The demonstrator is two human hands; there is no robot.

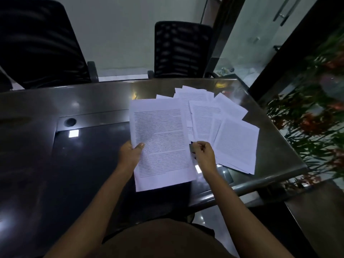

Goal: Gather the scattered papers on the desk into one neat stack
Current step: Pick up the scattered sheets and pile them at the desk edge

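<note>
Sheets of white printed paper (234, 142) lie fanned over the right end of the dark glossy desk (83, 164). Left hand (130, 153) grips a white printed page (162, 142) by its left edge, thumb on top, held just left of the fan. Right hand (203, 155), fingers curled, pinches the near corner of one fanned sheet.

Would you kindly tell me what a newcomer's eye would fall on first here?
The bright printed page stands out first, held by the left hand above the middle of the dark desk. Just right of it, the loose papers lie fanned and overlapping toward the far right corner, with the right hand at their near edge. Two black chairs stand behind.
</note>
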